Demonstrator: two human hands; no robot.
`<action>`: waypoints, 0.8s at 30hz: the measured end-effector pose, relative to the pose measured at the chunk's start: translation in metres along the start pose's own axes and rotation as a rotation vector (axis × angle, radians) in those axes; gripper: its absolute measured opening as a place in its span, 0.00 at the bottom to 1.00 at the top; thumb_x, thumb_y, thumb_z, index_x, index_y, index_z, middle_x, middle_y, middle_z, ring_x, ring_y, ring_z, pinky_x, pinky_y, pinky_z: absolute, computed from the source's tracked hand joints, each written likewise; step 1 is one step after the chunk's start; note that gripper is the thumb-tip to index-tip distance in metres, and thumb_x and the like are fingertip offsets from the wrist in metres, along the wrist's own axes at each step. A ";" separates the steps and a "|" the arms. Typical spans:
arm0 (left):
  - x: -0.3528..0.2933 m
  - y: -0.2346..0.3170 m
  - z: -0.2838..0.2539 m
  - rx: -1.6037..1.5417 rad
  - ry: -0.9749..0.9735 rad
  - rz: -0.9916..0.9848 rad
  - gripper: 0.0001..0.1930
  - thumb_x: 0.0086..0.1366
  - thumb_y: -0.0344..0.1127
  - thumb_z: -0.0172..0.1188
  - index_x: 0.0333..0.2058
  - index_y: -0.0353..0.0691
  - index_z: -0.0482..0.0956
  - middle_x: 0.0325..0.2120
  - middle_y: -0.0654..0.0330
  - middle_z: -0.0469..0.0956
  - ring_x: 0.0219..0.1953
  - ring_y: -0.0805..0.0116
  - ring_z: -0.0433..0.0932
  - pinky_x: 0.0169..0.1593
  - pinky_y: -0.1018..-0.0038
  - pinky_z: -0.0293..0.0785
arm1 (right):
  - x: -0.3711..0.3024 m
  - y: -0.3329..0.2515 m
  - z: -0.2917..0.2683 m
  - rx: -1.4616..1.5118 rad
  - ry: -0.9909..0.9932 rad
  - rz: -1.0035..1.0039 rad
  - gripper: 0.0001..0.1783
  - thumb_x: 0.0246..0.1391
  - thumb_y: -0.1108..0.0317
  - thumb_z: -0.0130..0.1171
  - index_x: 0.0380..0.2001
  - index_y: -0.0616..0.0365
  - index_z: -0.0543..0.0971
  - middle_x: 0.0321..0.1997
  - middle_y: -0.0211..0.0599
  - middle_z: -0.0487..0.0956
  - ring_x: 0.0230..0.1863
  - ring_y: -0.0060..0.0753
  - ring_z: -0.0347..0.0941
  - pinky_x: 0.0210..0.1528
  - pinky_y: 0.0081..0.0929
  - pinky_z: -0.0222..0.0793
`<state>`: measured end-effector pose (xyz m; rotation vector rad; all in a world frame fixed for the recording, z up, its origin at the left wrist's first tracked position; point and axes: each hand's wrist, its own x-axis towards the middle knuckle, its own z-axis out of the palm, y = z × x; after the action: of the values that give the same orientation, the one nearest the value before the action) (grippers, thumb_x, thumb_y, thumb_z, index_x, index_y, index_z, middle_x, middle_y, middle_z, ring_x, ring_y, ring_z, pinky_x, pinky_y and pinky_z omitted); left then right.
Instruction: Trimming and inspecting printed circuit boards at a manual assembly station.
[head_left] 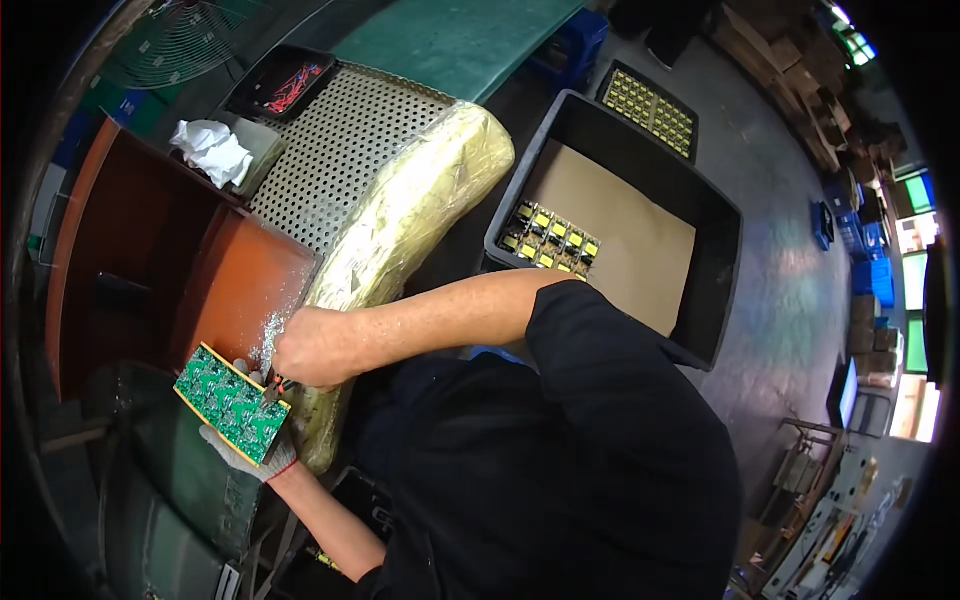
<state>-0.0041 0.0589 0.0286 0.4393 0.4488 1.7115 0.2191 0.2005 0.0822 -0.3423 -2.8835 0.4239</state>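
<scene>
My gloved left hand [245,455] grips a green circuit board [230,402] from below, tilted over the edge of a brown metal tray [150,260]. The bare right hand [312,347] is closed on a small cutting tool with red handles [275,390], its tip at the board's right edge. Silvery metal clippings [268,332] lie on the tray just above the board. My right forearm crosses a cushion wrapped in yellow tape [400,220].
A perforated metal sheet [350,140] lies behind the cushion. A black crate [640,220] lined with brown cardboard holds several yellow-topped parts. A second tray of yellow parts [650,108], a tray of red wires [285,85] and crumpled white cloth [212,150] sit farther off.
</scene>
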 end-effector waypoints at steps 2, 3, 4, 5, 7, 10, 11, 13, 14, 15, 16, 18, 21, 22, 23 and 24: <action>-0.001 0.001 0.001 0.002 -0.006 -0.013 0.44 0.75 0.60 0.53 0.79 0.45 0.50 0.73 0.36 0.62 0.65 0.33 0.74 0.59 0.37 0.77 | -0.003 -0.001 0.002 0.023 0.007 0.002 0.09 0.43 0.65 0.67 0.28 0.57 0.83 0.27 0.43 0.83 0.28 0.49 0.82 0.32 0.42 0.79; -0.002 0.001 0.003 0.002 -0.017 -0.022 0.44 0.75 0.60 0.54 0.80 0.45 0.50 0.73 0.36 0.61 0.65 0.33 0.74 0.59 0.37 0.77 | -0.006 -0.001 0.004 0.019 0.042 0.000 0.09 0.43 0.65 0.67 0.28 0.57 0.83 0.27 0.43 0.83 0.28 0.49 0.82 0.32 0.42 0.79; -0.003 0.001 0.005 0.002 -0.028 -0.031 0.44 0.75 0.60 0.54 0.80 0.45 0.50 0.73 0.36 0.61 0.65 0.33 0.74 0.59 0.36 0.77 | -0.008 -0.001 0.008 0.015 0.076 -0.002 0.09 0.44 0.65 0.67 0.28 0.57 0.83 0.27 0.44 0.83 0.28 0.50 0.82 0.32 0.42 0.79; -0.003 0.000 0.006 0.001 -0.039 -0.039 0.44 0.75 0.60 0.54 0.80 0.45 0.50 0.74 0.36 0.61 0.66 0.32 0.73 0.59 0.36 0.77 | -0.010 -0.001 0.011 0.011 0.110 -0.004 0.09 0.44 0.65 0.66 0.28 0.58 0.83 0.27 0.44 0.83 0.28 0.50 0.82 0.32 0.42 0.79; -0.005 0.001 0.007 0.004 -0.048 -0.050 0.44 0.75 0.60 0.54 0.80 0.46 0.50 0.74 0.36 0.60 0.66 0.32 0.73 0.60 0.36 0.77 | -0.014 -0.002 0.016 0.011 0.147 -0.004 0.09 0.45 0.65 0.66 0.29 0.58 0.83 0.28 0.44 0.83 0.28 0.50 0.82 0.32 0.42 0.79; -0.008 0.002 0.006 0.028 -0.048 -0.072 0.45 0.74 0.60 0.54 0.80 0.44 0.49 0.75 0.36 0.58 0.67 0.32 0.71 0.62 0.37 0.76 | -0.017 -0.005 0.022 0.012 0.118 0.020 0.08 0.46 0.65 0.66 0.28 0.57 0.83 0.29 0.44 0.84 0.29 0.50 0.82 0.32 0.42 0.79; -0.009 0.002 0.006 0.035 -0.049 -0.079 0.45 0.74 0.60 0.54 0.80 0.43 0.48 0.75 0.35 0.58 0.68 0.31 0.70 0.62 0.38 0.76 | -0.018 -0.005 0.024 0.012 0.108 0.028 0.08 0.46 0.65 0.66 0.28 0.57 0.83 0.29 0.45 0.84 0.29 0.51 0.82 0.32 0.42 0.79; -0.011 0.002 0.005 0.032 -0.062 -0.084 0.46 0.74 0.60 0.54 0.80 0.43 0.48 0.75 0.35 0.57 0.68 0.31 0.70 0.62 0.38 0.76 | -0.023 -0.008 0.021 0.020 0.119 0.029 0.08 0.46 0.65 0.66 0.28 0.57 0.83 0.29 0.45 0.84 0.29 0.51 0.82 0.32 0.42 0.79; -0.012 0.002 0.005 0.026 -0.075 -0.087 0.46 0.74 0.60 0.55 0.80 0.44 0.48 0.75 0.36 0.57 0.68 0.31 0.70 0.62 0.37 0.76 | -0.025 -0.010 0.018 0.026 0.129 0.030 0.07 0.47 0.65 0.66 0.28 0.57 0.83 0.29 0.45 0.84 0.29 0.51 0.83 0.32 0.42 0.79; -0.012 0.002 0.004 0.020 -0.089 -0.090 0.46 0.73 0.60 0.55 0.80 0.44 0.48 0.75 0.36 0.56 0.68 0.31 0.69 0.62 0.37 0.76 | -0.027 -0.011 0.016 0.031 0.139 0.031 0.07 0.47 0.65 0.65 0.28 0.57 0.83 0.29 0.45 0.84 0.29 0.51 0.83 0.32 0.42 0.79; -0.013 0.002 0.003 0.014 -0.103 -0.091 0.46 0.73 0.60 0.56 0.80 0.44 0.47 0.76 0.36 0.56 0.69 0.30 0.69 0.62 0.37 0.76 | -0.028 -0.012 0.016 0.037 0.148 0.030 0.07 0.47 0.65 0.65 0.28 0.57 0.82 0.30 0.46 0.84 0.29 0.51 0.83 0.32 0.42 0.79; -0.014 0.002 0.003 0.021 -0.083 -0.088 0.47 0.73 0.60 0.56 0.80 0.44 0.47 0.76 0.36 0.56 0.69 0.31 0.69 0.62 0.37 0.76 | -0.027 -0.012 0.019 0.043 0.143 0.030 0.07 0.47 0.65 0.65 0.28 0.57 0.82 0.30 0.46 0.84 0.29 0.51 0.83 0.32 0.42 0.79; -0.015 0.002 0.001 0.037 -0.037 -0.082 0.47 0.73 0.60 0.56 0.80 0.44 0.47 0.76 0.36 0.56 0.68 0.31 0.69 0.61 0.37 0.77 | -0.023 -0.011 0.026 0.048 0.129 0.035 0.08 0.47 0.65 0.65 0.28 0.57 0.82 0.30 0.46 0.84 0.29 0.51 0.83 0.32 0.42 0.79; -0.015 0.003 -0.001 0.033 -0.037 -0.079 0.47 0.73 0.60 0.56 0.80 0.44 0.47 0.76 0.36 0.56 0.68 0.31 0.69 0.61 0.37 0.77 | -0.022 -0.010 0.026 0.045 0.125 0.033 0.08 0.47 0.65 0.65 0.28 0.57 0.82 0.30 0.46 0.84 0.29 0.51 0.83 0.32 0.42 0.79; -0.016 0.005 -0.004 0.023 -0.058 -0.082 0.47 0.73 0.60 0.57 0.80 0.45 0.47 0.76 0.36 0.55 0.69 0.31 0.69 0.62 0.36 0.76 | -0.019 -0.010 0.027 0.038 0.128 0.016 0.08 0.47 0.65 0.65 0.28 0.57 0.82 0.30 0.46 0.84 0.29 0.51 0.83 0.32 0.43 0.79; -0.016 0.008 -0.007 0.013 -0.080 -0.086 0.47 0.73 0.60 0.57 0.80 0.45 0.47 0.76 0.36 0.55 0.69 0.31 0.68 0.62 0.36 0.76 | -0.017 -0.010 0.027 0.030 0.132 0.000 0.08 0.47 0.64 0.65 0.28 0.57 0.82 0.30 0.46 0.84 0.29 0.51 0.83 0.32 0.43 0.79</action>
<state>-0.0112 0.0413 0.0257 0.4894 0.4148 1.6030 0.2267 0.1798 0.0569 -0.3522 -2.7462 0.4279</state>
